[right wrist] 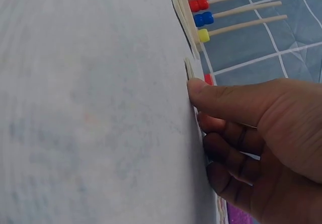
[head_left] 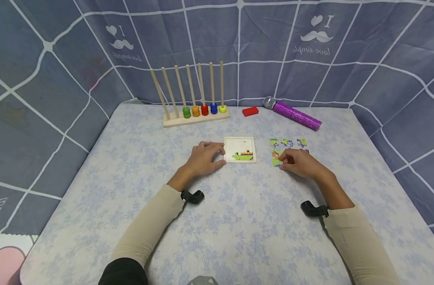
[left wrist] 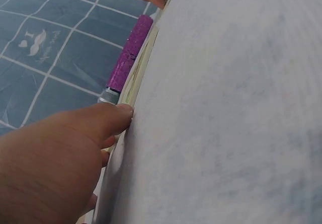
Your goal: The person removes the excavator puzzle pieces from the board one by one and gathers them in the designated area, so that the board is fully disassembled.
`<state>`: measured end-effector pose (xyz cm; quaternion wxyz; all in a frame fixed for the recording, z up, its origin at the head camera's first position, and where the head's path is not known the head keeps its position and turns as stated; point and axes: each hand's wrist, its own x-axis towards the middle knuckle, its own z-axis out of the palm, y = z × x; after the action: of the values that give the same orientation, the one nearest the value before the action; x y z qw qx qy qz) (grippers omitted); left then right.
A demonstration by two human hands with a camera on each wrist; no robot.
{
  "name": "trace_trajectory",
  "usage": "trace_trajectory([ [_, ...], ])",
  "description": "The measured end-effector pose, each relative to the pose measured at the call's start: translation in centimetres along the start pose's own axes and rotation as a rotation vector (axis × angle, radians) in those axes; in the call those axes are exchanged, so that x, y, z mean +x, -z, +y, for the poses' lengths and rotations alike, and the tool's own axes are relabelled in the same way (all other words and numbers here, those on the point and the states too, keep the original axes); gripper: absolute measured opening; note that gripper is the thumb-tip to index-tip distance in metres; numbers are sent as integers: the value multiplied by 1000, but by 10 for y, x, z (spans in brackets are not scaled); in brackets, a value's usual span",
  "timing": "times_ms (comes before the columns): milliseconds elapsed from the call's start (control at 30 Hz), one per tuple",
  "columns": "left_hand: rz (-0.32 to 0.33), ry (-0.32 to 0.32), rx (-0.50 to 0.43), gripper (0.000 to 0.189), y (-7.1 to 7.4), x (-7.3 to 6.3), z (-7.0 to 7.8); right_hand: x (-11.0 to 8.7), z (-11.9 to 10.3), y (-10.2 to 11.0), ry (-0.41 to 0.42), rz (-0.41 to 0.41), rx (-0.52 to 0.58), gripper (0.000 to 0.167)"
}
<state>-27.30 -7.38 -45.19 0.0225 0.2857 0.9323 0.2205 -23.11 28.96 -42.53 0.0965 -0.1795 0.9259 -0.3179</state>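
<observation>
A square puzzle tray (head_left: 238, 143) with a pale wooden border lies flat in mid-table, with joined green pieces along its lower right. My left hand (head_left: 204, 159) is at the tray's left edge, thumb and loosely bent fingertips against the border. In the left wrist view its thumb (left wrist: 118, 117) lies at the tray's corner. To the right, my right hand (head_left: 300, 163) pinches a puzzle piece (head_left: 276, 162) at the lower left of a group of loose pieces (head_left: 287, 142). The right hand hides part of that group.
A wooden peg rack (head_left: 197, 118) with coloured beads stands at the back left. Right of it lie a red block (head_left: 250, 111) and a glittery purple microphone (head_left: 297, 114). Grey tile-patterned cloth (head_left: 263, 47) hangs behind the table.
</observation>
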Motion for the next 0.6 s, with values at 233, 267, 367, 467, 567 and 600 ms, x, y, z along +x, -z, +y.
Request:
trace_trajectory([
  [233,-3,4,-15,27,0,-1,0,0,0,0,-1,-5,20,19],
  [267,-3,4,-15,27,0,-1,1,0,0,0,1,-5,20,19],
  [367,1,0,-16,27,1,-1,1,-1,1,0,2,-5,22,20],
  [467,4,-1,-11,28,1,-1,1,-1,1,1,-8,-5,24,21],
  [567,3,0,-8,28,1,0,1,-1,1,1,-14,-2,15,22],
  [600,3,0,-8,28,1,0,1,0,1,1,-13,0,9,23],
])
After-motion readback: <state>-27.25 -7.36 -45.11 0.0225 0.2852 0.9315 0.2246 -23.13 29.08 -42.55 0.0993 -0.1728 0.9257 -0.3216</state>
